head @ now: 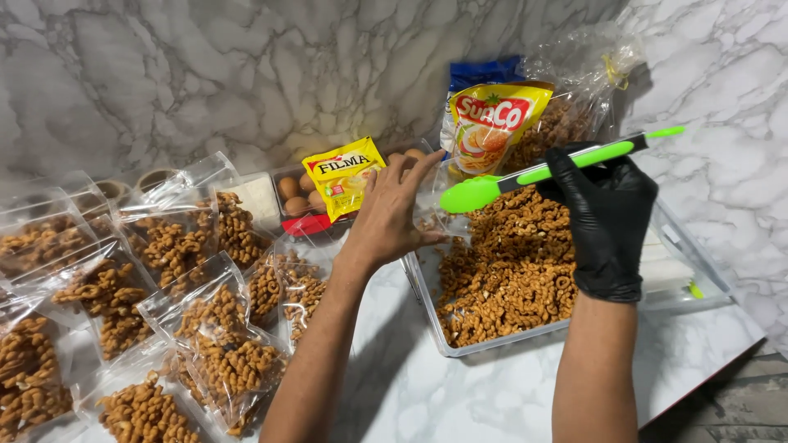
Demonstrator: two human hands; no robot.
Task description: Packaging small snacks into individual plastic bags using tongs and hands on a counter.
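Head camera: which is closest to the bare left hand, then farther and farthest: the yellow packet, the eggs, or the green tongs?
From the left hand:
1. Yellow packet, just to its left, nearly touching the thumb.
2. Green tongs, to its right, held by the gloved right hand; the tip is close, nearly a tie with the packet.
3. Eggs, farther left, behind the packet.

Glossy green plastic tongs (533, 174), matt black rubbery glove (606, 217), clear plastic tub (460, 349), polished marble counter (460, 394)
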